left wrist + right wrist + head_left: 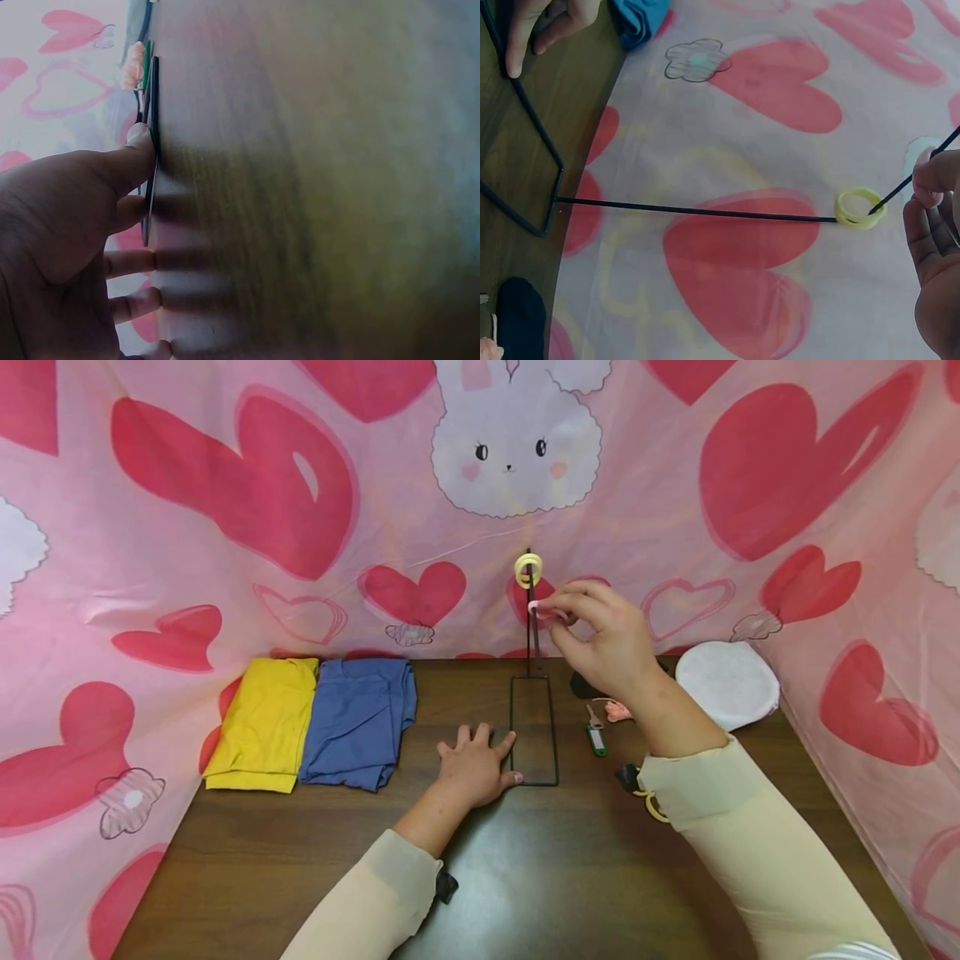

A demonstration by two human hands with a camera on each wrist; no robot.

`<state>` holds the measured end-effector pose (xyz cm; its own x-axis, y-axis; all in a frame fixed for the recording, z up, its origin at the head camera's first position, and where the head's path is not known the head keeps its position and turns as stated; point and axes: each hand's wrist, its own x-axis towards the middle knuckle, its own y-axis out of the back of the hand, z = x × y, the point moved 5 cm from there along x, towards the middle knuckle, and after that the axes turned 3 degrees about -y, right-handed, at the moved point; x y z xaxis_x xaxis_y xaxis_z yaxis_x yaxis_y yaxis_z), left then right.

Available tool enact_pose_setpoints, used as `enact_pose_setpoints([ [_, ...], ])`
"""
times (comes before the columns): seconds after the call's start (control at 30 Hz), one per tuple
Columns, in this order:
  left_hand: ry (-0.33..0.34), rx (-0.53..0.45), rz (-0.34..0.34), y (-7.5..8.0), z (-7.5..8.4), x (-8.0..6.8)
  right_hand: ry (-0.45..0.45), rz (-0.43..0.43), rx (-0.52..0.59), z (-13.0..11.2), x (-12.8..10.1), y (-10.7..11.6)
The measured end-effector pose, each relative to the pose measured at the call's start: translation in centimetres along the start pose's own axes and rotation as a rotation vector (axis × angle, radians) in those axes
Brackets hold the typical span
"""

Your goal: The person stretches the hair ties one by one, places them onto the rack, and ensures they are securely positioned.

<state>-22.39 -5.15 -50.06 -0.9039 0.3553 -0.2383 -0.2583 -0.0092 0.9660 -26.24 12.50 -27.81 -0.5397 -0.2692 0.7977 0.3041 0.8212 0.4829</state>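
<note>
Rod (536, 643) of the black stand (553, 735) appears to jut toward the wearer in the head view; the nearer right grip (603, 639) pinches a pink ring (533, 607) at it. Left wrist: the left grip (71, 217) spreads on the desk (262, 225), thumb against the stand. Right wrist: the rod slants from pink ring to yellow rings (855, 223); whether the pink one is threaded, I cannot tell.

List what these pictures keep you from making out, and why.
- Head view: dark item, partly hidden by the right hand.
- Head view: yellow looped item, partly covered by the right sleeve.
- Head view: any writing on green tag, too small.
- Right wrist view: right hand, cut off by right edge.
</note>
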Motion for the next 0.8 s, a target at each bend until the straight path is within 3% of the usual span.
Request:
enact_pose_setpoints([
  [0.4,0.005,-0.010,-0.003,0.3,0.1,-0.3,-0.075,0.019,0.021,2.4,1.0,-1.7],
  [0.8,0.008,-0.009,-0.019,0.2,0.1,-0.1,-0.230,0.067,0.017,4.5,1.5,-2.8],
])
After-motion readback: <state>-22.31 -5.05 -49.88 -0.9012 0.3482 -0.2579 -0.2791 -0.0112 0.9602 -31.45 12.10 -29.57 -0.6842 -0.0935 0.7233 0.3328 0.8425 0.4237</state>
